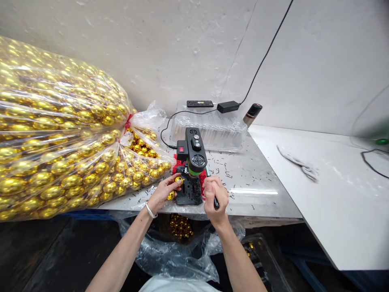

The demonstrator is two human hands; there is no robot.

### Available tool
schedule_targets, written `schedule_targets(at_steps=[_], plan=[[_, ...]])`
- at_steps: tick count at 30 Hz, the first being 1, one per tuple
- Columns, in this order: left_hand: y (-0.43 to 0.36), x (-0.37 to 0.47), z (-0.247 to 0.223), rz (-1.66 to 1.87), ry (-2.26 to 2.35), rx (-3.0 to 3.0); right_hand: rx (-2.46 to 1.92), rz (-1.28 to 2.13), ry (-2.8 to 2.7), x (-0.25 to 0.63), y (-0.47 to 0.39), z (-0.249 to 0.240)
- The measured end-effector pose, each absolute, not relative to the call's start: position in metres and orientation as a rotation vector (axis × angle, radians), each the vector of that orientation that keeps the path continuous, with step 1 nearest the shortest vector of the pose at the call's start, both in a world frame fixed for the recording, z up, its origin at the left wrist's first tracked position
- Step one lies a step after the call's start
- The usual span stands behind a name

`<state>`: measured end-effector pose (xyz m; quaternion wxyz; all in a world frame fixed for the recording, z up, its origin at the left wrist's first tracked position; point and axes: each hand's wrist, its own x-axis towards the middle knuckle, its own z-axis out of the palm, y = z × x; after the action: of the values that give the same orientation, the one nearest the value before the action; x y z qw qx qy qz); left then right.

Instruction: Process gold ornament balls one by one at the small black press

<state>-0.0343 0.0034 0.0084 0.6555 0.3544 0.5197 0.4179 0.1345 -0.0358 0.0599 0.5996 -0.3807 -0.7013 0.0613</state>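
White shirt nearest | left hand pinching gold ball beside black press on desk | right hand wrapped round lever | ball: likely light, slippery, easily dented; fingertip-pinch its sides | lever: probably stiff; grip near end

Looks like a small workshop. Machine with hand lever on a metal bench, black scraps scattered around it. Left of machine: bulk plastic bag packed with gold balls. Behind machine: clear plastic box, power adapter, marked-up bare wall. Below machine: plastic sheeting, more gold balls. Right of machine: white table.
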Motion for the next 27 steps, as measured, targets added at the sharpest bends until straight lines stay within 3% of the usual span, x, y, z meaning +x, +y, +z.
schedule_targets(at_steps=[9, 15, 27], plan=[[0.008, -0.024, -0.007, 0.844, 1.347, 1.454, -0.873, 0.147, -1.627, 0.135, -0.036, 0.060], [0.007, -0.012, 0.009, 0.518, 1.565, 1.952, -0.885, 0.157, -1.636, 0.135, -0.035, 0.059], [0.016, -0.008, 0.005, 0.448, 1.558, 2.063, -0.890, 0.142, -1.647, 0.136, -0.037, 0.054]])
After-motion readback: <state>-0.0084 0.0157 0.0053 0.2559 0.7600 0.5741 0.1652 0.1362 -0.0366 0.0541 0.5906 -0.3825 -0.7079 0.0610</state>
